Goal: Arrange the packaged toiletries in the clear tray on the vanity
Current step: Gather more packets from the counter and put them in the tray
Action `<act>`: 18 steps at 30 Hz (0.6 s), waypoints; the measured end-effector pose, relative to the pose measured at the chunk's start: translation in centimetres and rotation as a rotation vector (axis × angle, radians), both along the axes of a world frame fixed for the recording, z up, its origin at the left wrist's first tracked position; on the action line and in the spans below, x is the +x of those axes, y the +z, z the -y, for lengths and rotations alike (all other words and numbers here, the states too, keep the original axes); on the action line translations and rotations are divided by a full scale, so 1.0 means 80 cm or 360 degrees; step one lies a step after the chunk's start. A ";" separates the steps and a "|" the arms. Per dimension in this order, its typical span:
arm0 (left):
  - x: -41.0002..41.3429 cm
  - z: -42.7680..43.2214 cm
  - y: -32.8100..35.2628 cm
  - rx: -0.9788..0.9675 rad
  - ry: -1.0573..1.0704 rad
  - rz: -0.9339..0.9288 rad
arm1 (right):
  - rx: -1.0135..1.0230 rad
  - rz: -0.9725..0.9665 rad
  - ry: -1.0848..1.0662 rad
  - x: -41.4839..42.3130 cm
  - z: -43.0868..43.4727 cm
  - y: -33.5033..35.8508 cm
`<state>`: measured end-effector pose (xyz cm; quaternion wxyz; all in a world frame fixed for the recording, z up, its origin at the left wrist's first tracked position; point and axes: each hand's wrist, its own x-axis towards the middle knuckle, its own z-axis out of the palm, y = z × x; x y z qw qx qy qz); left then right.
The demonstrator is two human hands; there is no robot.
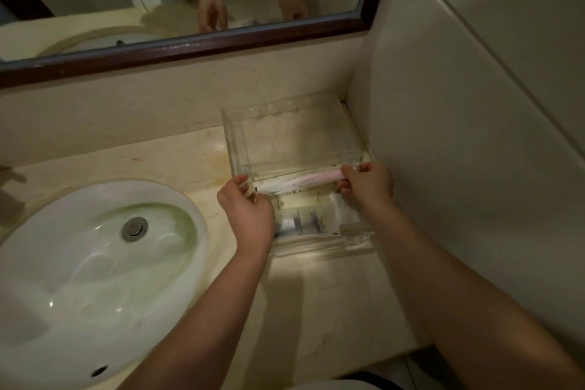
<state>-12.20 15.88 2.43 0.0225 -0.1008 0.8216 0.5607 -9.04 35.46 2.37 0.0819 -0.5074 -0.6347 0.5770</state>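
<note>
A clear acrylic tray (232, 139) stands on the vanity in the corner by the right wall. A long pink and white wrapped toiletry (304, 180) lies across the tray's middle divider. My left hand (248, 209) pinches its left end and my right hand (367, 184) pinches its right end. In the tray's near compartment lie flat packets, one with dark print (304, 220) and a clear one (348, 215). The far compartment shows nothing but the counter through it.
A white oval sink (79, 263) with a metal drain (135, 228) fills the left of the beige marble counter (332, 301). A dark-framed mirror (190, 51) runs along the back wall. The tiled side wall (459, 136) stands close on the right.
</note>
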 end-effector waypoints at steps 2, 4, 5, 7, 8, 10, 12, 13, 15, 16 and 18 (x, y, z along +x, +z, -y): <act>0.005 0.001 0.000 -0.0066 -0.0056 -0.0051 | -0.0011 -0.0002 -0.0023 -0.003 0.002 -0.002; 0.012 0.004 0.000 -0.0176 -0.0180 -0.0179 | -0.0014 -0.0007 -0.0035 -0.007 0.004 -0.004; 0.016 0.006 -0.002 -0.0265 -0.0301 -0.0261 | -0.0006 -0.0005 -0.0033 -0.009 0.006 -0.004; 0.022 0.007 -0.010 -0.0628 -0.0625 -0.0406 | 0.0025 0.0022 -0.0009 -0.012 0.009 -0.005; 0.025 0.006 -0.018 -0.0883 -0.0777 -0.0462 | 0.0049 0.0045 0.0019 -0.013 0.011 -0.006; 0.034 0.004 -0.029 -0.1295 -0.0984 -0.0433 | 0.0134 0.0083 0.0061 -0.014 0.017 -0.007; 0.040 0.002 -0.034 -0.1481 -0.1084 -0.0327 | 0.0375 0.0167 0.0164 -0.012 0.020 -0.008; 0.040 0.002 -0.037 -0.1502 -0.1110 -0.0297 | 0.0544 0.0263 0.0265 -0.010 0.020 -0.006; 0.039 0.003 -0.037 -0.1487 -0.1130 -0.0278 | 0.0833 0.0460 0.0446 -0.007 0.022 -0.002; 0.037 0.003 -0.036 -0.1471 -0.1138 -0.0267 | 0.0937 0.0526 0.0505 -0.005 0.023 0.000; 0.035 0.002 -0.034 -0.1446 -0.1152 -0.0246 | 0.1145 0.0597 0.0593 0.002 0.029 0.006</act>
